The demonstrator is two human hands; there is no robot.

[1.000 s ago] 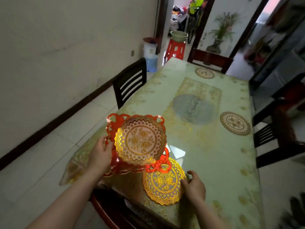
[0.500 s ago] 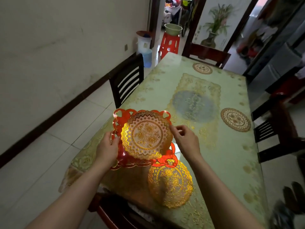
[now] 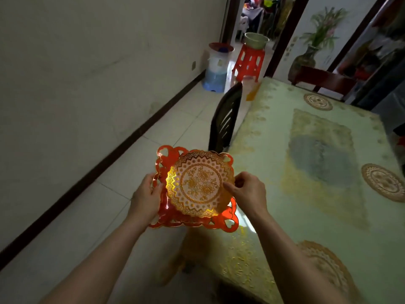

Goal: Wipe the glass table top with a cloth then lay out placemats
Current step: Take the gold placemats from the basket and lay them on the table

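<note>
Stack of mats (image 3: 195, 187): held in the air at the centre of the frame, over the left edge of the table (image 3: 317, 194). A round gold mat (image 3: 198, 183) lay on top of red mats (image 3: 225, 221) with heart cut-outs.

Your left hand (image 3: 145, 197): gripped the stack's left edge, thumb on top, remaining fingers curled beneath and out of sight.

Your right hand (image 3: 248, 193): thumb and forefinger pinched the right rim of the round gold mat, other fingers curled.

Mats already on the table: one at the lower right (image 3: 326, 266) partly behind your right forearm, one at the right edge (image 3: 383, 182), one at the upper right (image 3: 317, 102).

Surroundings: dark chair (image 3: 225, 119) against the table's left side; red stool (image 3: 249, 62) carrying a basin (image 3: 256, 40) at top centre; white and blue bucket (image 3: 215, 69) left of the stool, by the wall.
</note>
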